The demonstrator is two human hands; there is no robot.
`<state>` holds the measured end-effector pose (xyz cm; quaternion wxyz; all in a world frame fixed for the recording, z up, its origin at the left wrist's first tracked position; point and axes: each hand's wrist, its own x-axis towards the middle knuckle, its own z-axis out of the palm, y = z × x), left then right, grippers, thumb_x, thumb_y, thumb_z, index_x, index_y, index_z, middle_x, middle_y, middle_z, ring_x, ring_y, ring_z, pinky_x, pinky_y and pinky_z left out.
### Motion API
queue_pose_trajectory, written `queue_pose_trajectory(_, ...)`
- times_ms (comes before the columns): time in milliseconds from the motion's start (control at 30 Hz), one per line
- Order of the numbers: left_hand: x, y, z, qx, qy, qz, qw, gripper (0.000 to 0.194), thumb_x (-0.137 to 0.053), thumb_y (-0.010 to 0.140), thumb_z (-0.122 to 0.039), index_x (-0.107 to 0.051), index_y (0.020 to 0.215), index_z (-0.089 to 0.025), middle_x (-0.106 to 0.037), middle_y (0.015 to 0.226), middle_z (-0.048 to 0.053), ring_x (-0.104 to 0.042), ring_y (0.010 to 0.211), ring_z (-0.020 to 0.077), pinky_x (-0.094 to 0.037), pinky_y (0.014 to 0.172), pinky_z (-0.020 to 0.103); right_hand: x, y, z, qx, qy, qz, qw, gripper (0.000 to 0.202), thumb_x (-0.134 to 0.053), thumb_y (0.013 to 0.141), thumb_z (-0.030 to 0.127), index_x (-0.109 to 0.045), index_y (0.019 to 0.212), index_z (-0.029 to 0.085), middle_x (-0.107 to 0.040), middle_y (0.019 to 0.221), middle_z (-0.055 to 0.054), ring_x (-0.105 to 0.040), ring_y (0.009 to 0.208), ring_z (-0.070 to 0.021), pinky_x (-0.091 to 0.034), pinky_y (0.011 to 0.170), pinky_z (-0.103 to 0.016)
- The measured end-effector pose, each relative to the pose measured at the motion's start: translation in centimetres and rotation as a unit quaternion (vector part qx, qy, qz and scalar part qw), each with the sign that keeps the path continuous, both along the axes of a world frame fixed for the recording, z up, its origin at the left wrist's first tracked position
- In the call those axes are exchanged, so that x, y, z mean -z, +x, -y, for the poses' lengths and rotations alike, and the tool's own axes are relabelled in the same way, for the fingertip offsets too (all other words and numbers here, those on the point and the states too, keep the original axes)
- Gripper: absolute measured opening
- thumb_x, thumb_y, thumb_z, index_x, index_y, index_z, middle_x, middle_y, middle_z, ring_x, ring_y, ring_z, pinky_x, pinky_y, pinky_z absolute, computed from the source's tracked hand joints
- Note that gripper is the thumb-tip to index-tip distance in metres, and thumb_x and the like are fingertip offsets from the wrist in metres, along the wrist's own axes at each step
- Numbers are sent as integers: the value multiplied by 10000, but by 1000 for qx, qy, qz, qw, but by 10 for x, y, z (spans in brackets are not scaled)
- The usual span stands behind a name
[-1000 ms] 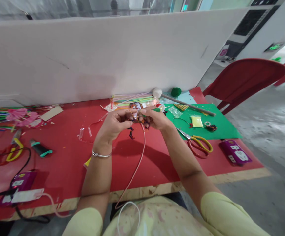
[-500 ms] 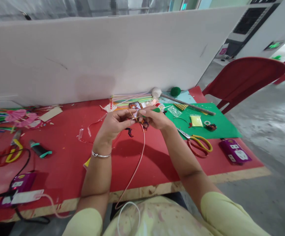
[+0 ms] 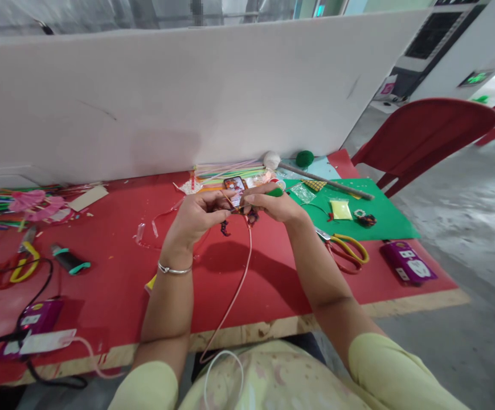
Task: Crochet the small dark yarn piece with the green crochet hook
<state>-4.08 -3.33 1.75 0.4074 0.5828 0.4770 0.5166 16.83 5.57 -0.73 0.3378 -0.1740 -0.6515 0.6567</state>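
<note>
My right hand (image 3: 275,208) is closed around a crochet hook, whose green handle (image 3: 276,192) sticks out past the thumb. Its thin shaft points left toward the fingertips of my left hand (image 3: 193,219). Those fingers pinch a small dark crochet piece with orange bits, and an orange-brown strand (image 3: 226,196) runs up by the index finger. A curled dark end of the crochet piece (image 3: 225,229) hangs below. Fingers hide most of the stitches. Just behind my hands a phone (image 3: 233,183) lies with its screen lit, and a pink cable (image 3: 247,267) runs down from there.
Yellow-and-red scissors (image 3: 347,250) lie right of my right arm, near a purple box (image 3: 408,263). A green sheet (image 3: 395,225) bears a yellow packet (image 3: 340,209). On the left are more scissors (image 3: 27,262), a black-and-teal tool (image 3: 70,259) and a white power bank (image 3: 46,341). A white partition (image 3: 166,102) stands behind.
My right hand has shifted slightly to the right, and the green handle with it. The strand at my left index finger has changed its slant a little. The dark end hangs slightly lower.
</note>
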Motion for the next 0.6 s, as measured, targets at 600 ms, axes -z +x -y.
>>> queue_pose_trajectory(600,3,2,-9,-106,-2,169,980,476,-911,576,-189,-829,1045,-182,-728,768,4,-610,614,98,-486,547,214,-9,-19,19,201,500,48,841,220,-579,1042,360,-729,986,210,-711,1066,-115,-672,1019,-217,-574,924,-381)
